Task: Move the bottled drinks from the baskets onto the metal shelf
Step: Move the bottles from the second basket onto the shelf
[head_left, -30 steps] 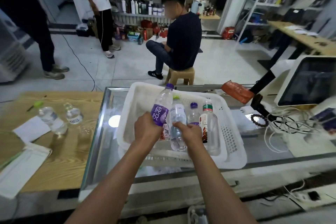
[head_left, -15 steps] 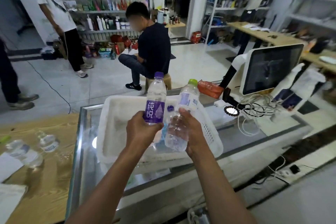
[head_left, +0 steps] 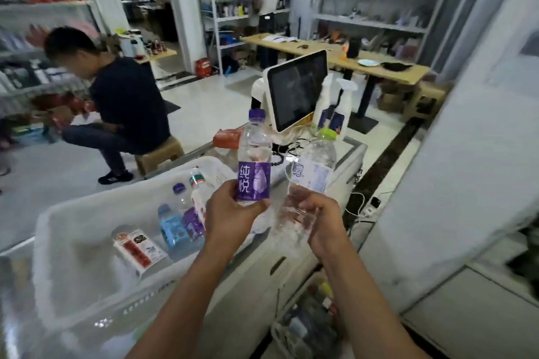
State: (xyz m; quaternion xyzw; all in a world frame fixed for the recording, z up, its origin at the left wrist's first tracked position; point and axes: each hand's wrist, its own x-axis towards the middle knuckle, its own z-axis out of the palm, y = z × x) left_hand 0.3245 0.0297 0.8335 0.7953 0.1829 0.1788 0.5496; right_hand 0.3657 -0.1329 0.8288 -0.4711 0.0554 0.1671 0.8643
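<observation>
- Left hand (head_left: 233,214) is wrapped round the low part of the purple bottle (head_left: 254,167), and holds it straight up.
- Right hand (head_left: 318,220) is curled round the bottom of the green-cap bottle (head_left: 310,178), which leans a little to the right.
- Both bottles are up in the air, over the right end of the white basket (head_left: 73,230), and close side by side.
- They look like thin, see-through plastic, so a hard squeeze would probably dent them.
- They look full of water, so I think they have some weight but one hand can lift each.
- Smooth sides may slip; the middle, by the label, looks like the best place to hold.
- More bottles (head_left: 186,213) wait in the basket on the glass table (head_left: 17,315), just left of the left hand.
</observation>
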